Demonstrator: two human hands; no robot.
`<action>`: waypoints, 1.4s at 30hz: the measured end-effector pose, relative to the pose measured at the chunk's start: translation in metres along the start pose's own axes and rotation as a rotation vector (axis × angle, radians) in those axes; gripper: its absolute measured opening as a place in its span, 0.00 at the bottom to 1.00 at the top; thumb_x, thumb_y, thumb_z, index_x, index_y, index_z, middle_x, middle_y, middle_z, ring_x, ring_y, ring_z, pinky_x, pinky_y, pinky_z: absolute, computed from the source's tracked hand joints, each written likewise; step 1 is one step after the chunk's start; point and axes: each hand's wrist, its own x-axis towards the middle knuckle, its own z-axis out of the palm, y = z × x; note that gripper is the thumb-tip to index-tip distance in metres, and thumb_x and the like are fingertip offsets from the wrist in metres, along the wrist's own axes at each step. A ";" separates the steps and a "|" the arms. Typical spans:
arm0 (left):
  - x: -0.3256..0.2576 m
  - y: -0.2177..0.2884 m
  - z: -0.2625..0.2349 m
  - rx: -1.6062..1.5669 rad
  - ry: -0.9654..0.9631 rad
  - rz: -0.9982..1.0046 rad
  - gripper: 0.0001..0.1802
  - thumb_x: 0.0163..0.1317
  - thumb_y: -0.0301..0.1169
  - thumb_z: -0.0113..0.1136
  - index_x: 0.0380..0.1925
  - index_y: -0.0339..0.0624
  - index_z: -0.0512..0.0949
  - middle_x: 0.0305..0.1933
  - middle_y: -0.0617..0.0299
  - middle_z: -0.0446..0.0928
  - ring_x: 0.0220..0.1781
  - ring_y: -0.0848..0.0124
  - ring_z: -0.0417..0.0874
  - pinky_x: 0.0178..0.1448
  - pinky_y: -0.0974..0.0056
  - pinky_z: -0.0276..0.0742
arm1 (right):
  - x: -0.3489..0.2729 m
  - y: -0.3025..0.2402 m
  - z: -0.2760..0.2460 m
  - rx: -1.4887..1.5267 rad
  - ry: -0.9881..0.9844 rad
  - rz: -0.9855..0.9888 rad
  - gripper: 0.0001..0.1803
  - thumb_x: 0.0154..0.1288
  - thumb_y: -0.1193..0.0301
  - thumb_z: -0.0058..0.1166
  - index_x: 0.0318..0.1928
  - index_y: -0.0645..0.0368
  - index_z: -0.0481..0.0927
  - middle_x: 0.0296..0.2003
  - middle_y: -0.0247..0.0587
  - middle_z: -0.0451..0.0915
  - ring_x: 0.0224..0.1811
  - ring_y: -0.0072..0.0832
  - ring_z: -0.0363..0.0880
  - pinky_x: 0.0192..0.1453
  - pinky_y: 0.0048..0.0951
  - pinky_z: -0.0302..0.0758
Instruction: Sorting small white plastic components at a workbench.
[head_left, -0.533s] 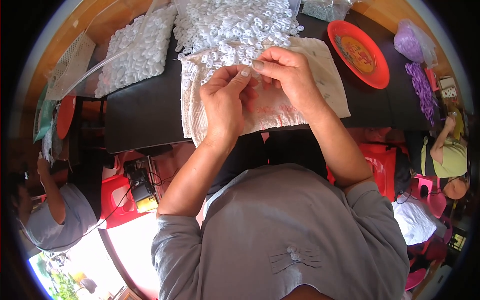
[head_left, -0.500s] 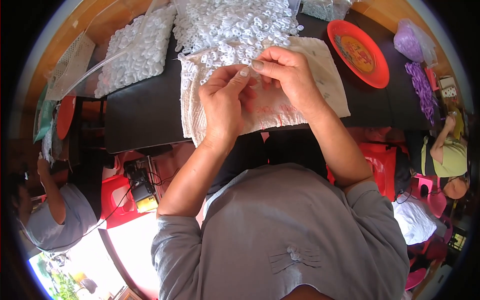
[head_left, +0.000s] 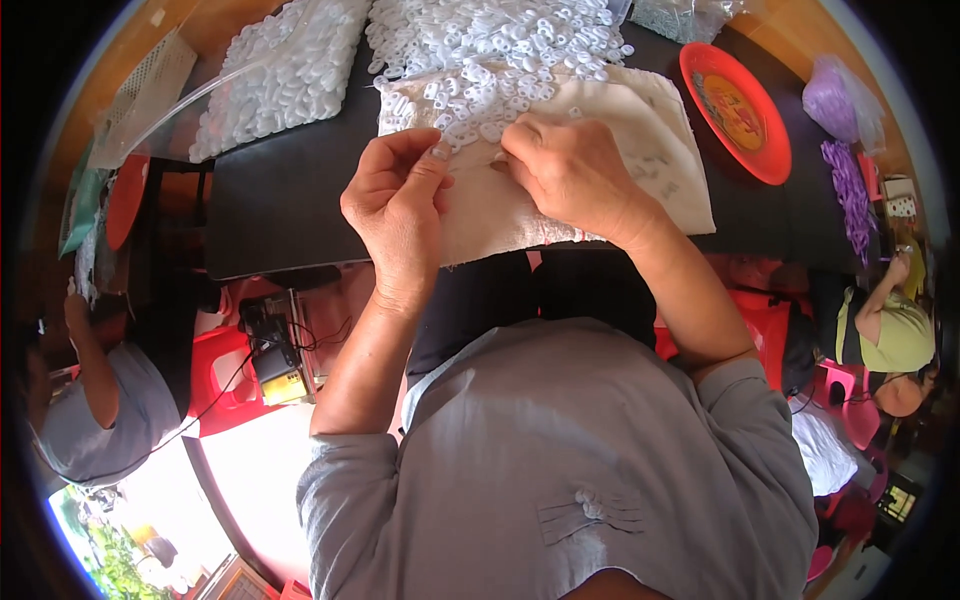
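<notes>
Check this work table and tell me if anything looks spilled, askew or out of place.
Nothing stands out. The small white plastic rings lie heaped on the black table and spread onto the cream cloth where both hands work. The round orange plate sits flat.

A dark tabletop [head_left: 280,200] stands over red plastic stools [head_left: 225,385]. Bright daylight falls on the pale floor [head_left: 250,470] at lower left.

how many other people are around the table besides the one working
2: one person in a grey top at the left edge, one person in a yellow-green top at the right edge. Others may be hidden beyond the rim.
</notes>
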 end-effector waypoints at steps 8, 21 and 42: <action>-0.003 -0.004 -0.003 -0.019 -0.013 0.015 0.07 0.60 0.18 0.57 0.37 0.33 0.80 0.31 0.65 0.79 0.25 0.82 0.74 0.26 0.77 0.68 | 0.002 0.001 0.005 -0.101 -0.075 -0.081 0.05 0.46 0.76 0.53 0.27 0.58 0.75 0.25 0.38 0.76 0.29 0.38 0.80 0.30 0.38 0.75; -0.003 -0.013 -0.007 -0.039 -0.091 0.089 0.04 0.60 0.18 0.59 0.35 0.34 0.79 0.30 0.69 0.77 0.31 0.84 0.72 0.36 0.77 0.69 | 0.006 0.015 -0.008 0.429 -0.281 0.341 0.08 0.60 0.72 0.60 0.29 0.64 0.77 0.24 0.32 0.73 0.29 0.22 0.74 0.32 0.26 0.70; 0.001 -0.013 -0.017 0.003 -0.340 0.285 0.17 0.50 0.13 0.65 0.42 0.35 0.78 0.34 0.58 0.75 0.28 0.72 0.77 0.31 0.70 0.76 | 0.042 -0.022 -0.022 1.040 -0.332 0.755 0.13 0.63 0.67 0.61 0.25 0.61 0.78 0.18 0.24 0.65 0.22 0.14 0.60 0.28 0.20 0.59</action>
